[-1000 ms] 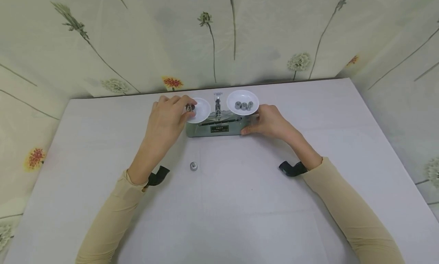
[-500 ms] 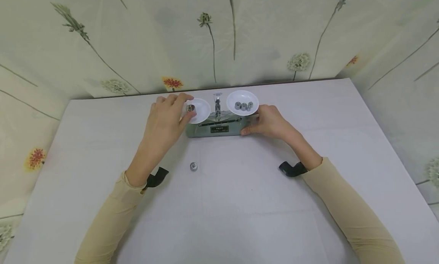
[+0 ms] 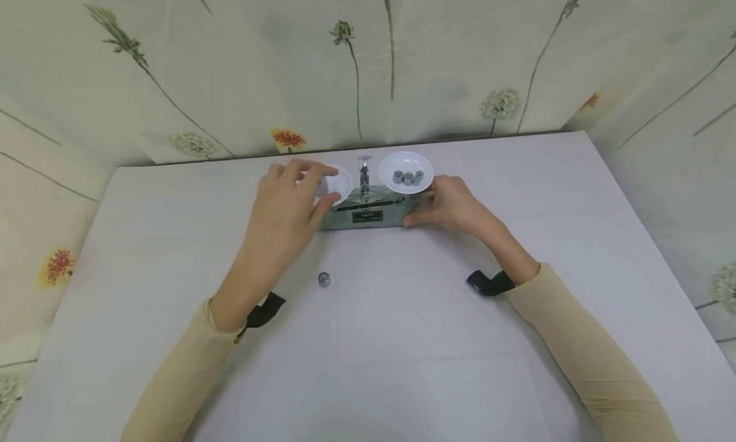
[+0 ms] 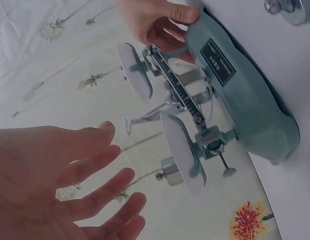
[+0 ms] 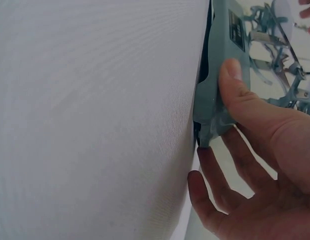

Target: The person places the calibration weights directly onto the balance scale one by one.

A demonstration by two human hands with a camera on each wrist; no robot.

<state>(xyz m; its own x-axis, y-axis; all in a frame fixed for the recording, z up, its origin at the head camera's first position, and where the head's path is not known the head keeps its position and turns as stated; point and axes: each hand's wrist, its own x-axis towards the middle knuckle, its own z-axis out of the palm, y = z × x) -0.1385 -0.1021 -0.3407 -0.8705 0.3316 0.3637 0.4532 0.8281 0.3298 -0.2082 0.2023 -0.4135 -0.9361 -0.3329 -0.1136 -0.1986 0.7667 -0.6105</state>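
Observation:
A green balance scale [image 3: 368, 218] with two white pans stands near the table's back edge. On its left pan [image 4: 179, 142] sits a cylindrical metal weight [image 4: 172, 171] with a small knob. My left hand [image 3: 282, 215] hovers beside that pan, fingers spread and apart from the weight, as the left wrist view shows. Several small metal weights [image 3: 408, 177] lie in the right pan [image 3: 393, 163]. Thumb in front and fingers behind, my right hand [image 3: 455, 204] grips the right end of the base. In the right wrist view the thumb [image 5: 235, 80] presses on the green casing.
One more knobbed metal weight [image 3: 324, 279] stands on the white tabletop [image 3: 402, 365] in front of the scale. Floral cloth [image 3: 287, 59] hangs behind the table. Dark straps of the wrist cameras [image 3: 490, 282] jut out beneath the forearms.
The left fingers have let go of the weight on the left pan and spread apart. The left hand has shifted slightly right and toward me. The right hand stays on the base.

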